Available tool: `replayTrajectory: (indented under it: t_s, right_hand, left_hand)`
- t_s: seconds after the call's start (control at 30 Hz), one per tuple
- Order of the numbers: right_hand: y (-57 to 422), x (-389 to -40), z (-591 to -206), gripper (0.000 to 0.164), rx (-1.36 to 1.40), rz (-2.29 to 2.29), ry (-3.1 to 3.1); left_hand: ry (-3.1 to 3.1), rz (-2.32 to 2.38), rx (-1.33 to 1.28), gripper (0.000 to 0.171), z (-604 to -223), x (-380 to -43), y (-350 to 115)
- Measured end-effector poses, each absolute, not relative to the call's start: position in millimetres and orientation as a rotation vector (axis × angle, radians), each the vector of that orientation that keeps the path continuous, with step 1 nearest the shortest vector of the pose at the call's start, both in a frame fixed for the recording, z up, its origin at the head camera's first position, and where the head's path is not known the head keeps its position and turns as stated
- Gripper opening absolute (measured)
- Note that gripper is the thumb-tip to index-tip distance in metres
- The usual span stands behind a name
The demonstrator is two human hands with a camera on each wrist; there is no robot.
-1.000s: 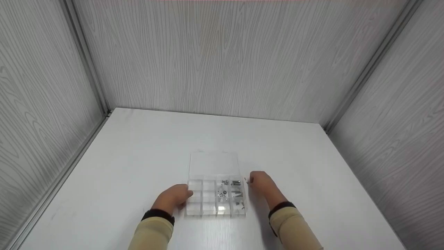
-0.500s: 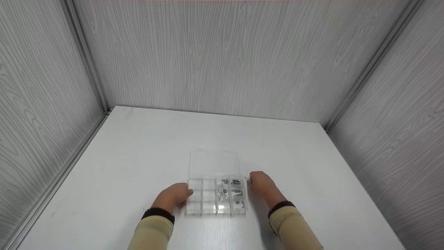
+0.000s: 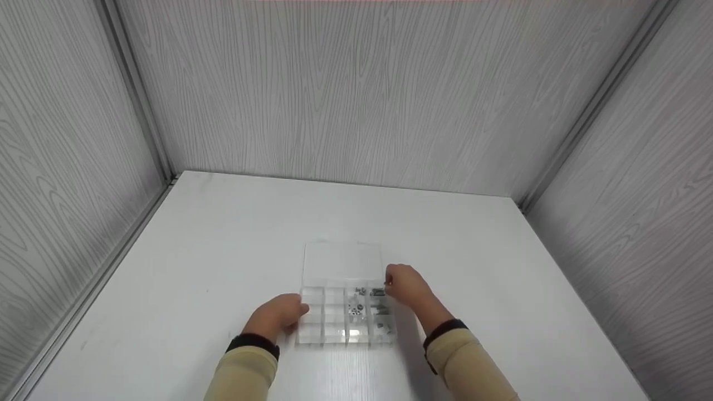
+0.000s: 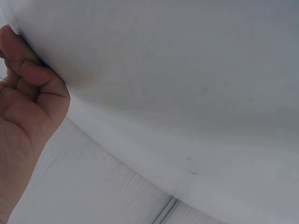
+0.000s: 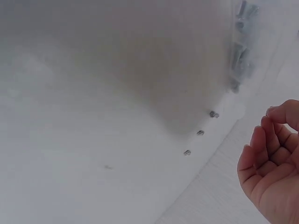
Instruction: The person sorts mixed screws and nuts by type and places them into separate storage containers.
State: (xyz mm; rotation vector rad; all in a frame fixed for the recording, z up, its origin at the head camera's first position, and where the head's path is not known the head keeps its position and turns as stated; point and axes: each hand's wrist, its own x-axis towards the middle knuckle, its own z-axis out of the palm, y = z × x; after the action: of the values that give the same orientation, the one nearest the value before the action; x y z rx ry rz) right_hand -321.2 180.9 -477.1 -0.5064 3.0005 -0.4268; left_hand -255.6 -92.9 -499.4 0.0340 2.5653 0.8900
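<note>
A clear plastic compartment box lies on the white table with its lid folded back flat. My left hand grips its left edge, thumb over the rim and the other fingers curled beside it. Over the far right corner, my right hand has thumb and forefinger together in a pinch. A small dark speck shows at those fingertips, too small to name beyond a small metal part. Small metal hardware lies in the right-hand columns, including ring-like pieces and longer dark pieces; the left columns look bare.
In the right wrist view several small metal pieces lie loose on the table outside the box's wall. Grey wood-grain panels enclose the table at the back and both sides.
My right hand has moved up and left, from the table beside the box to over its far right corner. My left hand keeps its hold on the left edge.
</note>
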Motion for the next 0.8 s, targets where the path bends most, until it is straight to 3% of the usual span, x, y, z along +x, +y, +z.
replayTrajectory:
  t_s: [0.47,0.8]
  right_hand:
    - [141.9,-312.0,-471.6,0.007,-0.54,-0.394,2.913]
    - [154.3,-319.6,-472.5,0.001,-0.546,-0.504,2.918]
  left_hand:
    - [2.556,0.866,0.045,0.024,-497.1,-255.5,-93.3]
    - [2.549,0.872,0.021,0.028,-497.7,-255.4,-92.5]
